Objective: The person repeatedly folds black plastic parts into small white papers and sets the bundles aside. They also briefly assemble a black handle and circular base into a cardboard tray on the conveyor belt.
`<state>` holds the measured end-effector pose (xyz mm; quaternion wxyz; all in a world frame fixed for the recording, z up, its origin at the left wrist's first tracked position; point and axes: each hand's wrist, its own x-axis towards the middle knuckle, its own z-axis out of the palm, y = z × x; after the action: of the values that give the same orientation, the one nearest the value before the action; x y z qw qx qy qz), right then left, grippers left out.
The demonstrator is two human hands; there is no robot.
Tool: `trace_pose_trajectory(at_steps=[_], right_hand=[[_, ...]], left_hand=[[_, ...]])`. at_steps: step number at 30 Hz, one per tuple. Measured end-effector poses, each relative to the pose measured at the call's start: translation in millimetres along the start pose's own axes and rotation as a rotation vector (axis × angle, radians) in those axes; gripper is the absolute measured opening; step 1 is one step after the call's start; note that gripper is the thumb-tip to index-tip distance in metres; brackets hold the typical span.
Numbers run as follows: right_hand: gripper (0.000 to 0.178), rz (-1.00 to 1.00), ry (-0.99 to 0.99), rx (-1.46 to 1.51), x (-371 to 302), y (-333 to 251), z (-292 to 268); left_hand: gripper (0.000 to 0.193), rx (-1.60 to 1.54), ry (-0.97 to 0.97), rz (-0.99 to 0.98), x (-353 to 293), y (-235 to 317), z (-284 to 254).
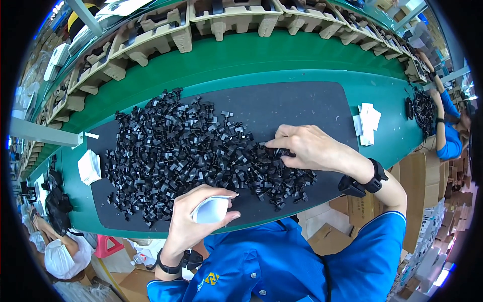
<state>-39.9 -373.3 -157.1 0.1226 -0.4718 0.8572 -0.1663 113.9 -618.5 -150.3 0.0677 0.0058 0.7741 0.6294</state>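
A wide heap of small black plastic parts (176, 146) covers much of the dark grey mat (302, 105). My left hand (186, 216), at the near edge of the heap, is curled round a small white paper bag (210, 210). The bag's mouth gapes open; what lies inside is not visible. At the right end of the heap, my right hand (314, 148) has its index finger and thumb down among the parts. They close on a small black plastic part, mostly hidden by the fingers.
A stack of white paper bags (89, 167) sits left of the heap. More white papers (368, 123) lie on the green table at the right. Moulded cardboard trays (236, 20) line the far shelf. Other people work at the far right (448, 126) and lower left (65, 251).
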Motion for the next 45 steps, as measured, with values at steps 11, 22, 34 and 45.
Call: trace_pose_trajectory(at_steps=[11, 22, 34, 45], right_hand=[[0.015, -0.187, 0.010, 0.060, 8, 19, -3], [0.016, -0.378, 0.386, 0.404, 7, -95, -40], [0.021, -0.200, -0.307, 0.089, 8, -130, -53], [0.014, -0.215, -0.299, 0.052, 25, -112, -64]], left_hand=[[0.034, -0.304, -0.033, -0.145, 10, 3, -1], [0.039, -0.010, -0.057, 0.208, 12, 13, 6], [0.060, -0.009, 0.010, 0.197, 0, 10, 9], [0.092, -0.209, 0.180, 0.122, 12, 13, 10]])
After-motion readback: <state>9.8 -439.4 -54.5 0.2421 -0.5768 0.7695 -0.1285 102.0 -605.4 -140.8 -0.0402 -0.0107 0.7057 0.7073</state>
